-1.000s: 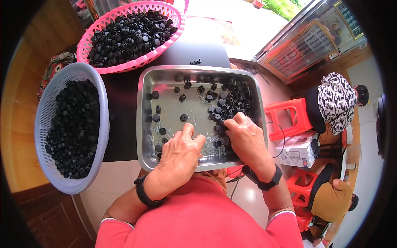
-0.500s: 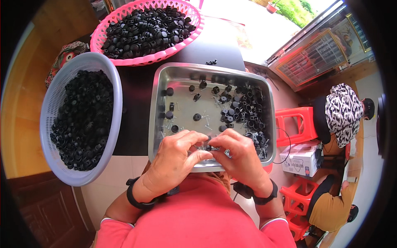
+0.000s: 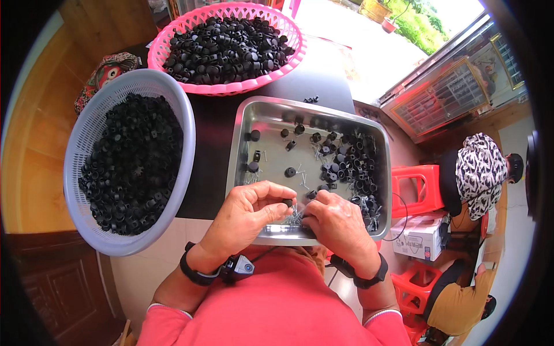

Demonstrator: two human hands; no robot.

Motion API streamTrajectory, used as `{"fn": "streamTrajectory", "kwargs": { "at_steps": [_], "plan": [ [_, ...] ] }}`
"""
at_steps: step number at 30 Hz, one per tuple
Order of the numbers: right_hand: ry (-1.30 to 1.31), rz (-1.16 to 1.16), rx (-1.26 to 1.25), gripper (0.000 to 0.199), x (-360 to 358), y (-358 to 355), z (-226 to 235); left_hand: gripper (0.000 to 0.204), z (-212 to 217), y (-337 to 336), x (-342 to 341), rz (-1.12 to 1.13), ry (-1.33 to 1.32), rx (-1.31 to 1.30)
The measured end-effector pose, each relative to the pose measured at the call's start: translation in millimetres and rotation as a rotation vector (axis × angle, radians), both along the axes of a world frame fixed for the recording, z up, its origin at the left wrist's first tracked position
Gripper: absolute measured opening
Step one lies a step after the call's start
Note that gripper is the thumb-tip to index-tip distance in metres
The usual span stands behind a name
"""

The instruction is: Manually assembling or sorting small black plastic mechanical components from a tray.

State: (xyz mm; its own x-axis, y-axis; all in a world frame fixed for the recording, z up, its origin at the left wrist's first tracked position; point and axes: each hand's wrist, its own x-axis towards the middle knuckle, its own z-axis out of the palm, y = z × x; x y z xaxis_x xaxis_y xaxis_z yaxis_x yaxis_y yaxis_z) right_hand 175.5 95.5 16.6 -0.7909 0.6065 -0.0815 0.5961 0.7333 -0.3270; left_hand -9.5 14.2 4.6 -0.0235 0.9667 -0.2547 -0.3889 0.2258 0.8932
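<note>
Over the near side of a steel tray [image 3: 270,157], my left hand [image 3: 245,209] pinches a small round black plastic cap [image 3: 287,203] between thumb and fingers. My right hand [image 3: 339,222] is just to the right, low in the tray by a pile of small silver screws [image 3: 295,217]. Its fingers are curled together, and what they may hold is hidden. Further caps of the same kind lie about the tray, most of them heaped along the right side [image 3: 358,158]. A single cap [image 3: 290,172] stands beyond my left hand among loose screws.
A lavender basket [image 3: 187,153] full of black parts leans at the left. Behind it, a pink basket [image 3: 228,88] of black caps sits on the dark table [image 3: 205,124]. Red stools [image 3: 416,190], a white carton [image 3: 420,237] and two people are at the right.
My hands, together at the fingertips before, have come apart. The left keeps the cap; the right has dropped toward the screws. The whole view has shifted slightly.
</note>
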Motion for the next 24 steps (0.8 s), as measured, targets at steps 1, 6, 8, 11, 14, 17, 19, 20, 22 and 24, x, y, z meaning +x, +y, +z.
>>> {"fn": "streamTrajectory", "kwargs": {
  "at_steps": [1,6,8,11,14,17,19,20,22,24],
  "plan": [
    [0.000,0.002,0.004,0.009,-0.4,2.2,1.0,0.022,-0.2,-0.2,-0.9,-0.004,-0.024,-0.027],
    [-0.053,0.087,-0.105,0.007,1.2,8.3,5.1,0.021,1.0,-2.7,-0.7,-0.043,-0.052,-0.026],
    [-0.024,0.056,-0.110,0.006,3.1,8.5,3.7,0.020,0.9,-2.8,-0.5,-0.057,-0.051,-0.028],
    [0.174,-0.020,-0.162,0.007,3.1,8.5,1.0,0.018,0.9,-2.4,-0.3,-0.047,-0.067,-0.025],
    [0.429,-0.051,-0.210,0.006,4.4,8.5,-3.6,0.018,0.1,-1.7,-1.3,-0.036,-0.104,-0.015],
    [0.715,-0.357,-0.608,0.003,0.8,-1.6,-4.2,0.019,-1.3,-0.8,-0.6,-0.022,-0.115,0.005],
    [0.780,-0.419,-0.794,0.003,2.3,-1.9,0.3,0.020,1.3,0.4,1.2,0.005,-0.107,0.035],
    [0.842,-0.475,-0.984,0.004,2.4,-1.4,1.7,0.020,2.6,1.3,3.5,0.005,-0.106,0.034],
    [0.905,-0.523,-1.078,0.005,1.5,-2.7,1.5,0.019,4.8,3.3,8.5,0.055,-0.157,0.062],
    [0.971,-0.572,-1.170,0.007,1.3,-4.0,-0.1,0.018,3.3,4.4,7.6,0.020,-0.150,0.059]
  ]
}}
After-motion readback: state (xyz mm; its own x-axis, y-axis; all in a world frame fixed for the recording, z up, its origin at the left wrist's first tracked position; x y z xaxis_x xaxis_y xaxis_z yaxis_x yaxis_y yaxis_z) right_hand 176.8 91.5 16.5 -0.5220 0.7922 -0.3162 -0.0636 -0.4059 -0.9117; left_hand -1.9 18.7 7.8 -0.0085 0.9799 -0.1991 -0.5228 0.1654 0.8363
